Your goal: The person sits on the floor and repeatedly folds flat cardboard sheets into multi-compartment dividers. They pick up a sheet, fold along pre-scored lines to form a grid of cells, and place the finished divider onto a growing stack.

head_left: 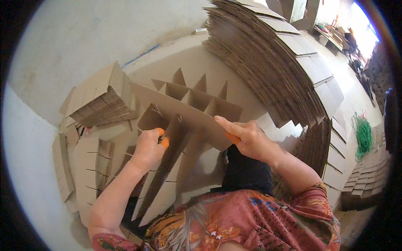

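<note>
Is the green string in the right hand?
No, the right hand touches the cardboard strip; the green string lies far right.

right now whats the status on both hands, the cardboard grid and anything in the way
Left hand at a cross strip, grip unclear; right hand holding end of long strip. Cardboard grid interlocked, cells open. Tall cardboard stack at right, not between hands.

Stacked cut cardboard (264, 67), a cardboard divider grid (184, 112), green strands (363, 136) and a cluttered bench (329, 38) mark a workshop.
</note>
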{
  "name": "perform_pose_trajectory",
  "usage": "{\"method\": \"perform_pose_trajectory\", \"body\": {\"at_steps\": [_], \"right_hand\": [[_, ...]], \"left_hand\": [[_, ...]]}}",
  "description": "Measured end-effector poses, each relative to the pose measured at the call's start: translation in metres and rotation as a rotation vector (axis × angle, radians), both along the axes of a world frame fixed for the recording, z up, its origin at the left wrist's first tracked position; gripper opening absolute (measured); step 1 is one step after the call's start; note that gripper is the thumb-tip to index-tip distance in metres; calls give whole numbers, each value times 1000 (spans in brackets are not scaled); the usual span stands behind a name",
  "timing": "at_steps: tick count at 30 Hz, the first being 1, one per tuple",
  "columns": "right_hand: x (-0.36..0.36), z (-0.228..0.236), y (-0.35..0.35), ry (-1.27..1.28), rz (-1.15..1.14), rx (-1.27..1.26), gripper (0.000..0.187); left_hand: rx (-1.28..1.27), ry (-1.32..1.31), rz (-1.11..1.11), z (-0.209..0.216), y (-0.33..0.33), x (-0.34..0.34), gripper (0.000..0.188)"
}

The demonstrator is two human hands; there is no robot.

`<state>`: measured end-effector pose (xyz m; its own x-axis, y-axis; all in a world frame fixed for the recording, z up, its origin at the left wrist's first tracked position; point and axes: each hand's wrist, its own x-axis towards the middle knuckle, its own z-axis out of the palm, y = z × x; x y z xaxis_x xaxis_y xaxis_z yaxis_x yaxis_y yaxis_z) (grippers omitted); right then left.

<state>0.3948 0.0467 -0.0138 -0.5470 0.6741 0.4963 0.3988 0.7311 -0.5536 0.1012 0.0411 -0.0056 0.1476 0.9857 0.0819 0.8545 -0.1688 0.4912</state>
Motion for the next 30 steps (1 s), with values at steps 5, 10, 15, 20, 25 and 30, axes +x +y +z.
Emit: {"method": "perform_pose_trajectory", "body": {"at_steps": [5,10,15,20,25,30], "right_hand": [[-1,-7,3,93,-26,36,64],[3,-1,-7,40,-46,-130,55],[7,13,-1,9,-16,-125,56],[-11,-7,7,-102,25,-124,55],[-34,-5,37,-7,-5,-1,50],[-45,-47,73,-29,-49,-65,55]], "left_hand": [[370,22,83,20,5,-9,20],[62,216,187,23,28,-41,29],[90,240,219,6,40,-63,18],[-16,68,175,13,40,-60,19],[147,-123,247,33,41,-79,23],[718,341,333,37,77,-137,37]]}}
